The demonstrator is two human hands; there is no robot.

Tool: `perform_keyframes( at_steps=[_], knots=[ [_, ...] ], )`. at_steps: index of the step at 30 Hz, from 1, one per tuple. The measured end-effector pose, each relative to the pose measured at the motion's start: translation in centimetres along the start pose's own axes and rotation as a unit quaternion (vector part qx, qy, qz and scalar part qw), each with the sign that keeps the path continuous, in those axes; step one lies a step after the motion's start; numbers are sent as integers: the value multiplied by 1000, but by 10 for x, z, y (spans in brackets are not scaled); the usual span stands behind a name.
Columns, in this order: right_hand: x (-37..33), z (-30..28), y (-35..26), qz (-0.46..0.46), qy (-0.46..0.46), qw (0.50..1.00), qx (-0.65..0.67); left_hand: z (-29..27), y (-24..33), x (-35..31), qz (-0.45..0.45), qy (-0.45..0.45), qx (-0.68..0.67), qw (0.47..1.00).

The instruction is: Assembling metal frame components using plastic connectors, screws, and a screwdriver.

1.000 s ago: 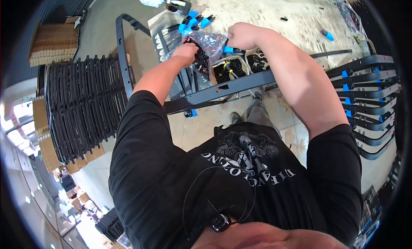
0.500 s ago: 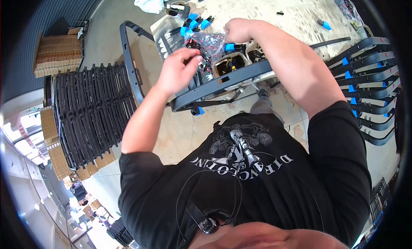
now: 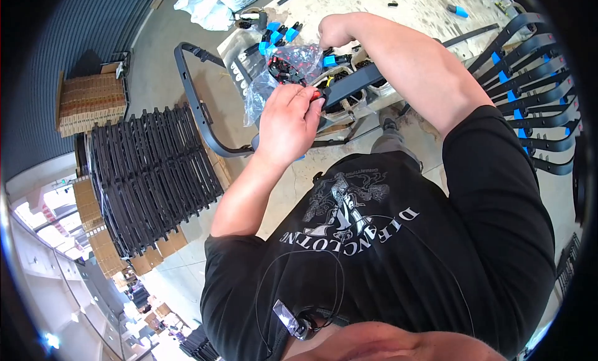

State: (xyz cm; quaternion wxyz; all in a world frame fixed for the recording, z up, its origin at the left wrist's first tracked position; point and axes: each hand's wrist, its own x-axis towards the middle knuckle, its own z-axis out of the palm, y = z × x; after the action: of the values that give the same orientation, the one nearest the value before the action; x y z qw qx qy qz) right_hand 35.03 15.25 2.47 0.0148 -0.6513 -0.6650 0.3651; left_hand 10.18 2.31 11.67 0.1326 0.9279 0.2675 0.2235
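Note:
My left hand [image 3: 288, 123] is closed at the near bar of a black tubular metal frame [image 3: 356, 85]. Its thumb and fingertips pinch a small red piece [image 3: 316, 95] against that bar. Farther off, my right hand [image 3: 335, 32] is curled over the worktable beyond the bar; whatever its fingers hold is hidden. Just below it lies a blue and black part [image 3: 336, 61]. Between the hands, an open clear plastic bag [image 3: 305, 54] spills small black and red parts. Open boxes of small dark parts sit behind the bar, partly covered by it.
Blue-and-black pieces [image 3: 277, 36] lie at the worktable's [image 3: 374, 6] far left. Curved black frames [image 3: 529, 99] with blue parts hang or stack at the right. To the left stand stacked black frames [image 3: 152, 174] and flattened cardboard [image 3: 93, 102]. White sacks [image 3: 205, 9] rest beyond.
My left hand has moved right and nearer, from beside the plastic bag onto the frame's bar, bringing the red piece to it. My right hand stays curled in nearly the same place.

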Motion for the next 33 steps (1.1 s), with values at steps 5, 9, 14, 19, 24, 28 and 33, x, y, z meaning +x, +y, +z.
perform_keyframes(
  at_steps=[5,9,14,19,24,28,33],
  knots=[
    [-9,-5,-7,-23,11,999,-22,1,6,-4,17,-1,55,998],
    [-11,-10,-9,-21,5,999,-31,-1,15,1,10,-56,129,990],
    [-5,-4,0,-62,39,997,-21,8,23,-11,45,-39,211,976],
    [-11,-7,-10,-31,30,999,-7,6,25,-11,26,-91,241,966],
    [-11,-10,-5,-15,24,1000,14,10,21,-10,32,-98,258,961],
    [-17,-14,-2,-4,27,1000,-5,10,15,-19,15,-51,175,983],
    [-8,6,17,-28,91,995,-38,21,17,-37,-73,-5,177,981]
  ],
)
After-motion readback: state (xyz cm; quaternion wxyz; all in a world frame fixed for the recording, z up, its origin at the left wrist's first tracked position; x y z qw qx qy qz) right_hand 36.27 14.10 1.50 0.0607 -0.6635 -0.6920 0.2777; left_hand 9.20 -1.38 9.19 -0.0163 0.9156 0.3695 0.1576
